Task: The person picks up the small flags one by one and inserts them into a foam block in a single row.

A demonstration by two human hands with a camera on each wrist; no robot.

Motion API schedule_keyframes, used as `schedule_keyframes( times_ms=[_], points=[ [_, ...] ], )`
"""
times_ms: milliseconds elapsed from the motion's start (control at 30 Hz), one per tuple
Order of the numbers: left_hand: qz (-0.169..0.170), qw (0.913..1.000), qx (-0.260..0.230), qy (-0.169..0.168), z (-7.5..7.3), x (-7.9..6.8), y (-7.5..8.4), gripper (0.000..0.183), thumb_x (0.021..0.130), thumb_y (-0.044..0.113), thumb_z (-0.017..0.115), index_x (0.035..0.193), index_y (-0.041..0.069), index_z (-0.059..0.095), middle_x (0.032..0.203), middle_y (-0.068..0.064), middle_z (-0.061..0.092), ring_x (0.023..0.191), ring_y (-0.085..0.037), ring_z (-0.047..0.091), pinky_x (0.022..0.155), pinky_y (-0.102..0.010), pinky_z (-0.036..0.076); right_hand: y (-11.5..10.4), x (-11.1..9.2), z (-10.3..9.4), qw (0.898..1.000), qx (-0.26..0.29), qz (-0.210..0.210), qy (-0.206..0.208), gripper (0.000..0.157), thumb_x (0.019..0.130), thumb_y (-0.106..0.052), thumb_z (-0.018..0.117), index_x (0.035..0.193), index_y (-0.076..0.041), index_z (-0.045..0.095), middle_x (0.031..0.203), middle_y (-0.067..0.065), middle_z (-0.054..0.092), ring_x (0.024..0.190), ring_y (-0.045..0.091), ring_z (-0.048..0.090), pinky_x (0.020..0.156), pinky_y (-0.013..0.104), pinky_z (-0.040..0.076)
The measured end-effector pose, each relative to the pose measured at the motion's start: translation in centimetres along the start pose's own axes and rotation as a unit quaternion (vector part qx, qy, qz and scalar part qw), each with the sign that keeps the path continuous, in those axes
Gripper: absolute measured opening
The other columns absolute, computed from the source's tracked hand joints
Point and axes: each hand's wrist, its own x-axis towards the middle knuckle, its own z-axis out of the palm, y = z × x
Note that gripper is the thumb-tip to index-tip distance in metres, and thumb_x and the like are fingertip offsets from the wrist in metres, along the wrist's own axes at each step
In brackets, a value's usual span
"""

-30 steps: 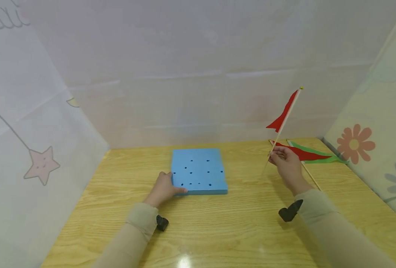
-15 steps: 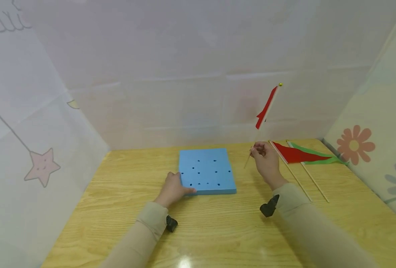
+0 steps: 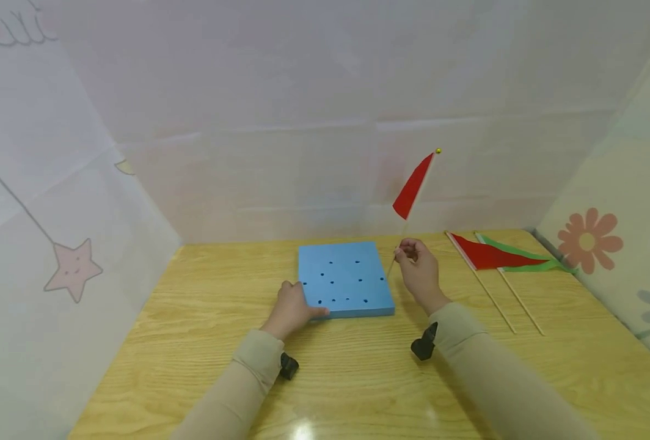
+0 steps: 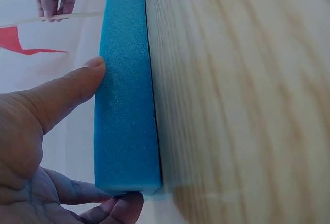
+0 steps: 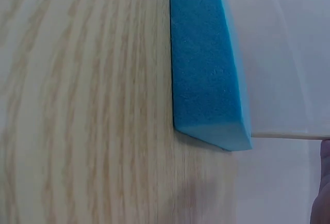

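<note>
A flat blue foam block with several small holes in its top lies on the table. My left hand holds its near left corner; in the left wrist view the thumb lies on the upper edge and curled fingers touch the side. Beyond the block's right side, my right hand pinches the thin stick of a red pennant flag. The flag leans to the right, gold bead uppermost. In the right wrist view the stick reaches the block's top edge; whether its tip is in a hole I cannot tell.
To the right, another red pennant lies partly over a green pennant, their sticks pointing toward me. The wooden table meets a pale cloth wall at the back. Patterned cloth walls stand at both sides.
My right hand has carried the red flag leftward, and its stick has come to the block's right edge. The block has slid to the right with my left hand on it.
</note>
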Motion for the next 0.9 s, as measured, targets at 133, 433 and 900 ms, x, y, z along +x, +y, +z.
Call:
schedule_keyframes(
  times_ms=[133, 433, 900],
  points=[
    [0.002, 1.0000, 0.003, -0.001, -0.12, 0.09, 0.14, 0.100, 0.082, 0.036, 0.090, 0.147, -0.020, 0.039, 0.141, -0.039, 0.040, 0.127, -0.047, 0.048, 0.105, -0.054, 0.047, 0.14, 0.11, 0.26, 1.000, -0.004, 0.004, 0.005, 0.024, 0.107, -0.009, 0.057, 0.126, 0.007, 0.056, 0.115, 0.018, 0.062, 0.101, 0.018, 0.062, 0.086, 0.015, 0.051],
    [0.009, 0.9999, -0.005, -0.006, -0.15, 0.24, -0.19, 0.099, 0.081, 0.035, 0.091, 0.147, -0.018, 0.041, 0.140, -0.038, 0.042, 0.124, -0.045, 0.053, 0.104, -0.053, 0.048, 0.27, 0.15, 0.50, 0.999, -0.038, -0.006, -0.008, 0.023, 0.108, -0.012, 0.057, 0.124, 0.005, 0.057, 0.114, 0.019, 0.063, 0.109, 0.029, 0.063, 0.087, 0.017, 0.050],
    [0.004, 0.9999, -0.012, -0.010, -0.10, 0.33, -0.37, 0.100, 0.082, 0.036, 0.090, 0.148, -0.017, 0.039, 0.142, -0.038, 0.041, 0.127, -0.044, 0.051, 0.106, -0.053, 0.046, 0.42, 0.05, 0.39, 0.999, -0.039, -0.017, -0.017, 0.025, 0.107, -0.011, 0.056, 0.125, 0.007, 0.057, 0.115, 0.022, 0.063, 0.109, 0.033, 0.064, 0.090, 0.021, 0.052]
  ],
)
